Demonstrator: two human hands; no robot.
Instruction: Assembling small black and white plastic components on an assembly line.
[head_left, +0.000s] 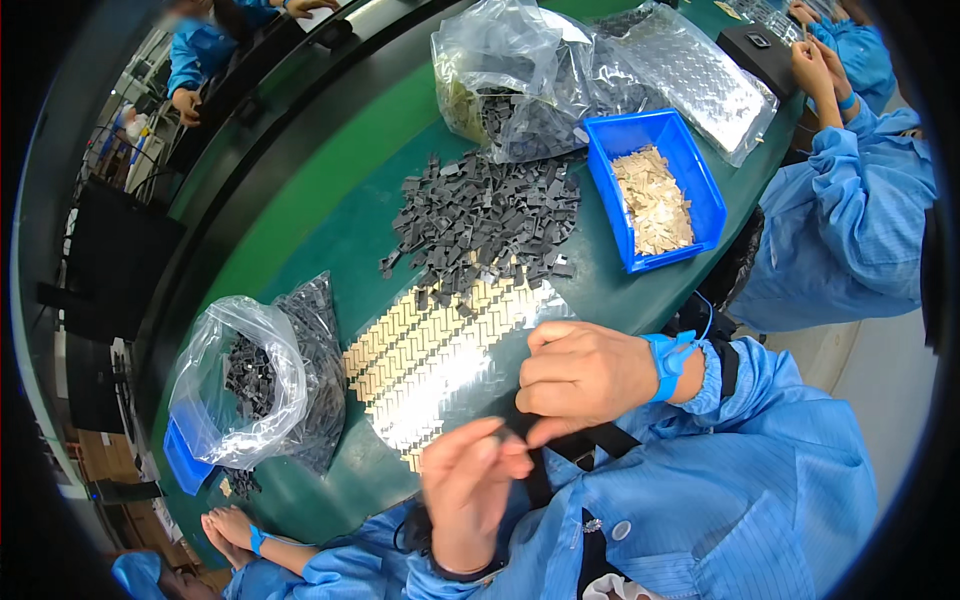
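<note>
My left hand (463, 492) is raised near my chest, thumb and fingertips pinched on a small dark piece (503, 434), blurred by motion. Close beside it, my right hand (582, 382) is curled with its fingertips turned toward the left; what it grips, if anything, is hidden. A blue strap (668, 366) circles my right wrist. Just beyond my hands lies a shiny clear sheet (455, 375) with slanting rows of small cream pieces (385, 355). At its far edge spreads a loose heap of small black plastic parts (485, 215).
A blue bin (707, 200) of thin cream pieces stands at the far right. Behind the heap sit clear bags (500, 60) and a silvery sheet pack (700, 80). On the left, an open bag (300, 400) holds black parts near another blue tray (185, 455). Co-workers' hands (232, 528) flank me.
</note>
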